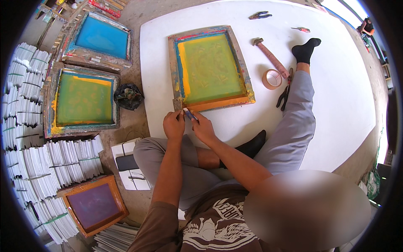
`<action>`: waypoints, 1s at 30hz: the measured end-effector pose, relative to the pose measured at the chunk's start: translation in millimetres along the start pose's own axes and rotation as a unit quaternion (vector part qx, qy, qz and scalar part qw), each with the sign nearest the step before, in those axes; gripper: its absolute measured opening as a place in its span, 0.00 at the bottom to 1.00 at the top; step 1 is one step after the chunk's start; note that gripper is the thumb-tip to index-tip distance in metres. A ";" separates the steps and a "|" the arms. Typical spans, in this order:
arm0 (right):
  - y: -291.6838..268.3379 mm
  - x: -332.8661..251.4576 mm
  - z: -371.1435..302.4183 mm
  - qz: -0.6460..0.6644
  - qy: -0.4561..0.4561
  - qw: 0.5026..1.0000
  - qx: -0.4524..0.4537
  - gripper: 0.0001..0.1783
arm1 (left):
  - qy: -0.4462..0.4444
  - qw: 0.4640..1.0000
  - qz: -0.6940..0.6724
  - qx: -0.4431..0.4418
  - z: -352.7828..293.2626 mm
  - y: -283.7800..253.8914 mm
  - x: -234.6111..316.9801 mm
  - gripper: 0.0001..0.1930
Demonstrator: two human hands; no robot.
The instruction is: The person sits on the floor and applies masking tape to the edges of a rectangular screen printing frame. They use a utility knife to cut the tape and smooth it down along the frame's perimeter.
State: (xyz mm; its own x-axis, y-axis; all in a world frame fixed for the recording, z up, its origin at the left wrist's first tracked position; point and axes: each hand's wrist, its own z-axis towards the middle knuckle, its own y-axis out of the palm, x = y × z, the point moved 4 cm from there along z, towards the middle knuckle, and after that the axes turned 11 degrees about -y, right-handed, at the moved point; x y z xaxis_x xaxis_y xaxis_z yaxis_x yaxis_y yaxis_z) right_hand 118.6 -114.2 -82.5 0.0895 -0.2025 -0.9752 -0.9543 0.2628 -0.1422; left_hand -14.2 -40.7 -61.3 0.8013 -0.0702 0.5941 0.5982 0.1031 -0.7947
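A screen-printing frame (247, 90) lies on the white board, its mesh yellow-green with blue and yellow paint along the edges. At its near left corner, my left hand (174, 124) is closed, fingertips pinched beside a small greyish piece (177, 103) on the frame's corner. What those fingers hold is too small to make out. Close by on the right, my right hand (203, 127) grips a small blue tool with a whitish end (189, 114); its exact kind does not show. The whitish end points at the left fingertips, near the frame's edge.
Right of the frame lie a hammer (270, 57), a tape roll (272, 79), black-handled pliers (283, 98), more pliers (260, 15) and a screwdriver (301, 30). My outstretched leg (294, 122) borders them. At left are other screen frames (88, 130), a black plastic bag (129, 97) and paper stacks (54, 164).
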 end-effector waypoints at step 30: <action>-32.3 20.5 -34.7 0.062 0.020 0.998 0.024 0.23 | 0.009 0.997 0.074 -0.003 -2.1 5.2 5.7 0.08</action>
State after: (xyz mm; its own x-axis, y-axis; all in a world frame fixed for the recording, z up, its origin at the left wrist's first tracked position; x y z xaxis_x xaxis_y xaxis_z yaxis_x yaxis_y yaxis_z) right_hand 141.3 -159.6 -92.0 -0.0401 -0.2028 -0.9784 -0.9422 0.3336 -0.0306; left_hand -6.6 -42.6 -62.3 0.8811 -0.0722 0.4674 0.4728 0.1076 -0.8746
